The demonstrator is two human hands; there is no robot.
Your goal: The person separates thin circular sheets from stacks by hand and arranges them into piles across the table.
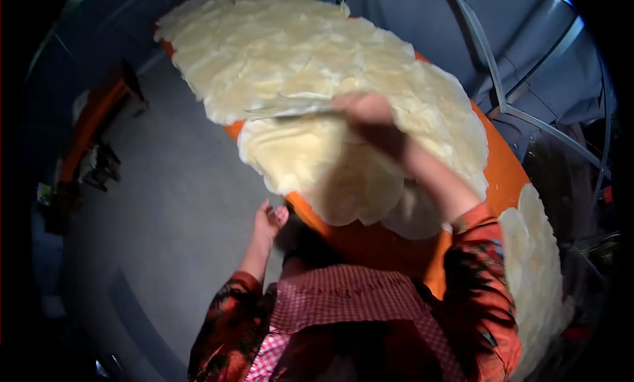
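Observation:
Thin, round, pale dough sheets lie overlapping in a wide layer on the orange table. Over them, my right hand is closed around one end of a long, flat, whitish thing. Motion blurs it, so I cannot tell its kind. It points left from my fist, just above the sheets, and its shadow falls on them. My left hand hangs beside the table's near edge with its fingers apart and nothing in it. The closest sheet to it droops slightly over that edge.
More pale sheets cover a surface at the right. An orange bench or table stands at the far left on the grey floor. Metal frame bars and grey sheeting rise behind the table. I wear a checked apron.

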